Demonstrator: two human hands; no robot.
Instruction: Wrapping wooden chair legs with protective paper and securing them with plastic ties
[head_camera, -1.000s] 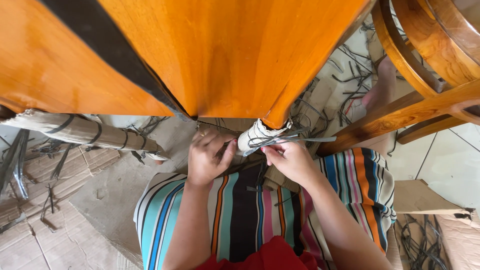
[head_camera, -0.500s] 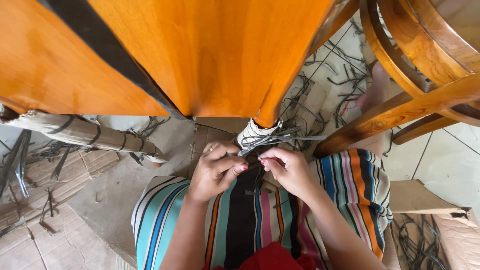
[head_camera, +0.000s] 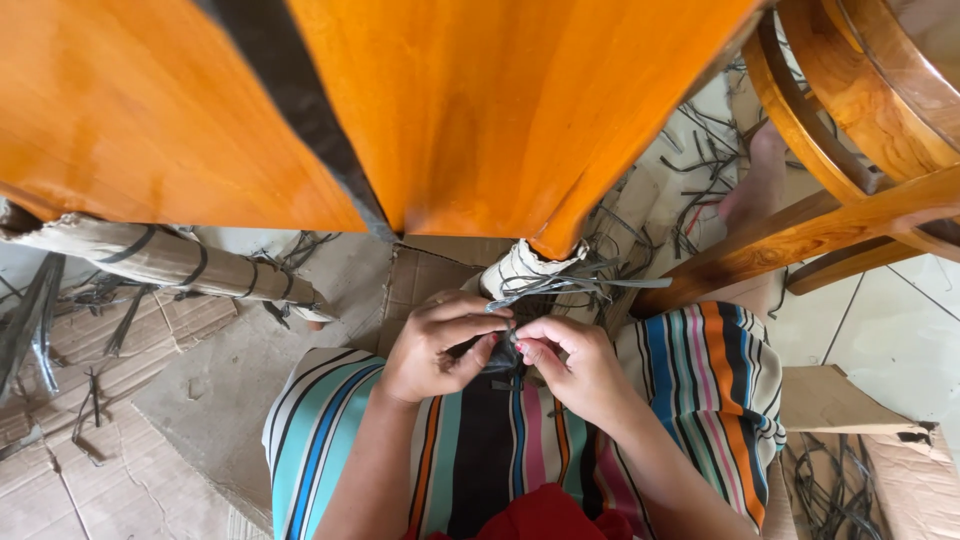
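So both hands meet over the lap, right under the orange wooden furniture (head_camera: 500, 110). Left hand (head_camera: 435, 350) and right hand (head_camera: 575, 365) each have their grip pinched shut on the grey plastic strap (head_camera: 560, 288) that's bundled round the paper-wrapped leg (head_camera: 520, 268). Looks like early-to-middle going to me: wrapping and strap are on this leg, the other wrapped leg (head_camera: 160, 258) off to the left too, while loose strap scraps (head_camera: 700, 170) litter the floor. The strap's free ends run roughly sideways, pointing right, and the leg's long axis comes down towards the lap
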